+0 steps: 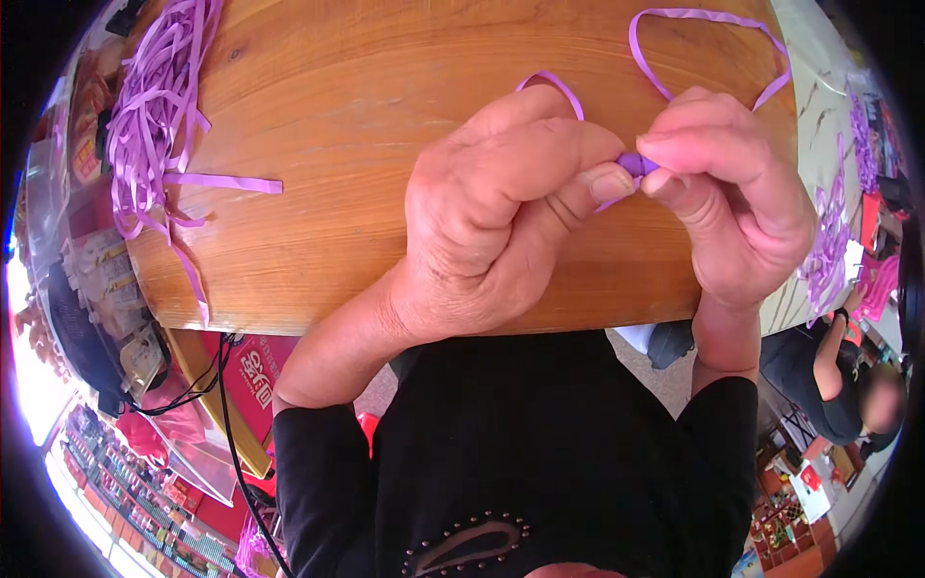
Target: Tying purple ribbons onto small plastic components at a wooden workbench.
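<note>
Above the wooden table, left fingers and right fingers pinch a bunched bit of purple ribbon.

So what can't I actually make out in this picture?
All in the head view:
- The purple piece pinched between left hand and right hand: mostly covered by fingertips.
- Both ends of the ribbon loop: hidden behind the right hand.
- The ribbon pile's far end: cut off by the upper edge.
- Shelf goods, lower left: too small.
</note>
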A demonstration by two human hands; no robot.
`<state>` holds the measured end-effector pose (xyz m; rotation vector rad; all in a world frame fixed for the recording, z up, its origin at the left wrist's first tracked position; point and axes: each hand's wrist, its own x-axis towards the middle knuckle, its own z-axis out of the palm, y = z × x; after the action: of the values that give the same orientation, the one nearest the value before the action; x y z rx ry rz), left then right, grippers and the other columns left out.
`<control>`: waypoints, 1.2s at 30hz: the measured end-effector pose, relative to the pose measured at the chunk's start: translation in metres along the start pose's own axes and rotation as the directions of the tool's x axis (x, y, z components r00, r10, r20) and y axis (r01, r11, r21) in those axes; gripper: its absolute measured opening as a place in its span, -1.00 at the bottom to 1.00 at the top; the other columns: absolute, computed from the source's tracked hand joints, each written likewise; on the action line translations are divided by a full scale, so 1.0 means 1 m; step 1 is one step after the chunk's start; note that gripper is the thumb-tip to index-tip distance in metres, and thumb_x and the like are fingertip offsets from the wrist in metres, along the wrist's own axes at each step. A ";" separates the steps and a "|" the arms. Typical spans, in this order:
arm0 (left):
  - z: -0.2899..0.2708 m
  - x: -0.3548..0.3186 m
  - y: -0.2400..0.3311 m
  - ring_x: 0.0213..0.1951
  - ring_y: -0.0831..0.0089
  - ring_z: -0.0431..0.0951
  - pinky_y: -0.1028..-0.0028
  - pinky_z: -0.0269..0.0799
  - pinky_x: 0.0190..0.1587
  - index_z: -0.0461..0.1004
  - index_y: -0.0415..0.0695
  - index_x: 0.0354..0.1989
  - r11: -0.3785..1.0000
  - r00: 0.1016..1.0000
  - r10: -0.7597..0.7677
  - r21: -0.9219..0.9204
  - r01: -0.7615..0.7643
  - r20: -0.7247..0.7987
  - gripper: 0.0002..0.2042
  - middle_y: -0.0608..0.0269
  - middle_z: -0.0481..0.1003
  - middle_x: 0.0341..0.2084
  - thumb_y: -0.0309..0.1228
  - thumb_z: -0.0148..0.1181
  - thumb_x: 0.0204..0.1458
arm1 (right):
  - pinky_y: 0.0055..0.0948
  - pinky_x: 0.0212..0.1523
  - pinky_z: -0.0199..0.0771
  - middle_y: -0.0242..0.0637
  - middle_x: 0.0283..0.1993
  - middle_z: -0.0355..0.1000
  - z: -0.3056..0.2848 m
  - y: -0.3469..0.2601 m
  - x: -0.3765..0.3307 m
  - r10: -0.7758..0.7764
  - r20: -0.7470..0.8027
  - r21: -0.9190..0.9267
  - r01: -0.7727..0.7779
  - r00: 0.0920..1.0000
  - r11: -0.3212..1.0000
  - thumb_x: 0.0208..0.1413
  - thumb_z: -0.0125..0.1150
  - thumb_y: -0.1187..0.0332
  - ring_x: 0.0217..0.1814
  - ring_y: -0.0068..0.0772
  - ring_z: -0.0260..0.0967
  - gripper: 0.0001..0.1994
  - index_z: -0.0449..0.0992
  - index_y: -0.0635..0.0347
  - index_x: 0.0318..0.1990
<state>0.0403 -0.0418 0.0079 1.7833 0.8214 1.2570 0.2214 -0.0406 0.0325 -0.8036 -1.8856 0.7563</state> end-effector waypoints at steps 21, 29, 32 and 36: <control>0.004 -0.006 -0.001 -0.60 0.46 0.26 0.50 0.18 -0.57 0.49 -0.25 -0.36 0.993 1.000 0.029 -0.113 -0.030 -0.008 -0.90 0.28 0.31 -0.62 -0.60 0.23 -0.08 | -0.40 -0.45 0.20 -0.16 -0.33 0.42 -0.014 -0.008 0.003 -0.166 0.192 -0.222 0.208 0.967 0.953 -0.05 0.24 0.49 -0.46 -0.35 0.28 -0.79 0.45 0.34 -0.22; 0.002 -0.007 0.002 -0.67 0.44 0.30 0.52 0.22 -0.69 0.48 -0.26 -0.38 0.967 0.982 0.186 0.172 -0.187 0.021 -0.79 0.27 0.27 -0.60 -0.63 0.24 -0.29 | -0.42 -0.46 0.16 -0.20 -0.43 0.41 -0.007 -0.013 0.000 -0.088 0.141 -0.201 0.116 0.986 0.973 -0.03 0.23 0.49 -0.50 -0.39 0.26 -0.82 0.46 0.37 -0.26; 0.004 -0.012 -0.007 -0.71 0.48 0.28 0.55 0.18 -0.74 0.47 -0.25 -0.39 0.908 0.952 0.306 0.299 -0.294 0.005 -0.76 0.29 0.26 -0.60 -0.58 0.24 -0.34 | -0.42 -0.45 0.14 -0.22 -0.46 0.40 -0.008 -0.014 0.000 -0.043 0.144 -0.181 0.069 0.989 0.981 -0.03 0.22 0.49 -0.51 -0.40 0.25 -0.83 0.46 0.38 -0.28; 0.019 -0.012 -0.025 -0.73 0.50 0.26 0.55 0.14 -0.77 0.47 -0.27 -0.37 0.839 0.854 0.488 0.369 -0.401 -0.181 -0.72 0.31 0.26 -0.59 -0.55 0.24 -0.38 | -0.44 -0.40 0.15 -0.24 -0.50 0.38 -0.003 -0.010 -0.003 0.105 0.132 -0.063 -0.098 0.986 0.993 -0.02 0.21 0.47 -0.49 -0.43 0.23 -0.84 0.46 0.40 -0.31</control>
<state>0.0528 -0.0448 -0.0230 2.1852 0.8148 1.7879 0.2228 -0.0489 0.0399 -0.9093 -2.0062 0.8420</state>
